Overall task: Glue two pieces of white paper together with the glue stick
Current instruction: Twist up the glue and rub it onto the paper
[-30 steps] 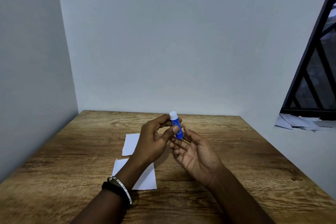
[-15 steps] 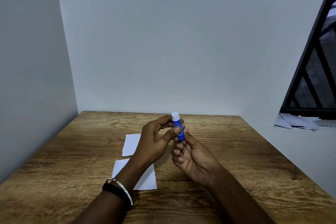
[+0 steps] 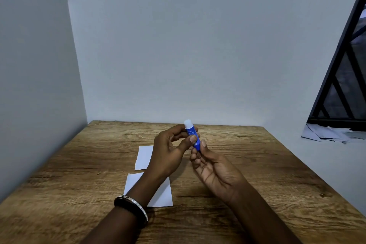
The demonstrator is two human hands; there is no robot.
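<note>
We are holding the glue stick (image 3: 192,136) up in the air with both hands, above the wooden table (image 3: 257,164). Our left hand (image 3: 168,156) is gripping the middle of the blue tube, with the thumb on the side near us and the fingers curling round the far side. Our right hand (image 3: 213,172) is pinching the bottom end with its thumb and fingertips, just under the left grip, so the two hands are almost touching. The stick is standing nearly straight up, leaning a little to the left at the top. Its white cap (image 3: 188,124) is poking out above the left fingers, and nothing is holding it. The cap looks to be on, so we are guessing the next job is pulling it off, up along the stick and away from both grips. The right hand is lower down, so it would have to let go of the bottom and reach up past the left fingers. The two white papers are lying flat on the table, below the grip and a bit to the left. The far paper (image 3: 143,156) is peeking out beside the left hand, and the near paper (image 3: 161,196) is lying under the left wrist. The left hand is closer to them.
</note>
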